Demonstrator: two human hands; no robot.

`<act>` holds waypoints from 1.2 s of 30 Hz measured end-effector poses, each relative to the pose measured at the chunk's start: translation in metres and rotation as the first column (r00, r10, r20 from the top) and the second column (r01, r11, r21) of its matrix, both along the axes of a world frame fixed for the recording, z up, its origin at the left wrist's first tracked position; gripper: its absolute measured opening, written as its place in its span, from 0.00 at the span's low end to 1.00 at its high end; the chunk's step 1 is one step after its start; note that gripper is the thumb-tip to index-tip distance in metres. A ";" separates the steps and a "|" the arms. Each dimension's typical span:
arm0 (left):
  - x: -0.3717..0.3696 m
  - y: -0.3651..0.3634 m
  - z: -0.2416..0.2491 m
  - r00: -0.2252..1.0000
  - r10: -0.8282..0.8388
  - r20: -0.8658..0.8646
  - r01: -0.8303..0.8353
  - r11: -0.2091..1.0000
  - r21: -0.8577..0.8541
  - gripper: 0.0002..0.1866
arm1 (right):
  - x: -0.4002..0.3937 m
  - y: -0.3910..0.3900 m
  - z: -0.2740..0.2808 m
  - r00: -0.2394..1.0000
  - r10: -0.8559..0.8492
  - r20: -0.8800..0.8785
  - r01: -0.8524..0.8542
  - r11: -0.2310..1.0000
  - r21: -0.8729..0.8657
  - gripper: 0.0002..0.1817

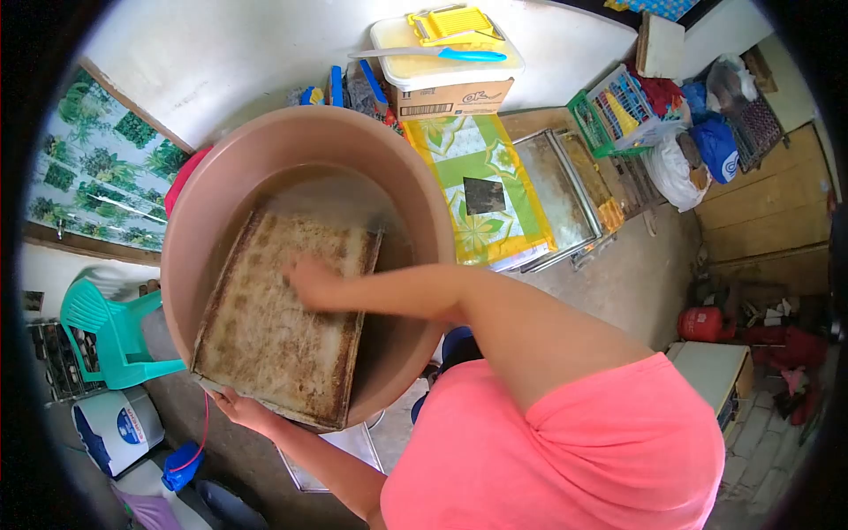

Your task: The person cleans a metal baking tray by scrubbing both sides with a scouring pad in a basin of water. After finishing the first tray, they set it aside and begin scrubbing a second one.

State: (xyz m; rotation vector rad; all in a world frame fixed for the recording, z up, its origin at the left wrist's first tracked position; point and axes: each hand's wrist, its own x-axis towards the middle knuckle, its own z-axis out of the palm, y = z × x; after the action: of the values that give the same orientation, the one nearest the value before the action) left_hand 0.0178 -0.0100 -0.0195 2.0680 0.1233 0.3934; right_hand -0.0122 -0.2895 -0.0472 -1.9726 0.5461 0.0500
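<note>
A stained, browned metal baking tray (274,344) leans inside a large brown plastic tub (190,256), its near end resting at the rim. Murky water (331,190) lies in the tub beyond the tray. My left hand (240,411) grips the tray's near edge at the lower left, fingers closed around it. Over the middle of the tray's surface is my right hand (314,283), blurred by motion. Its fingers look bunched together against the tray; whatever they hold is hidden.
A knife with a blue handle (473,55) and a yellow slicer (455,26) lie on a lidded container (397,69) behind the tub. More metal trays (556,194) are stacked to the right. A green plastic chair (119,331) stands left.
</note>
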 end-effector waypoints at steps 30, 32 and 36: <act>-0.010 -0.025 0.013 0.996 -0.035 0.084 0.054 0.971 -0.234 0.25 | -0.109 0.014 0.046 0.844 0.523 -0.122 -0.489 0.655 -0.576 0.20; -0.013 -0.025 0.014 0.998 -0.019 0.053 0.032 0.970 -0.242 0.25 | -0.117 0.005 0.048 0.828 0.556 -0.075 -0.498 0.667 -0.554 0.16; -0.014 -0.030 0.023 0.999 -0.015 0.051 0.027 0.973 -0.229 0.26 | -0.070 -0.087 -0.002 0.929 0.288 -0.234 -0.369 0.658 -0.657 0.11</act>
State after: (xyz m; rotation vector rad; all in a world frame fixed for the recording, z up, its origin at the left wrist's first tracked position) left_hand 0.0037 -0.0398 0.0033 1.8289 0.1120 0.3974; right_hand -0.0821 -0.3762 -0.0495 -2.8190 0.2716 0.2100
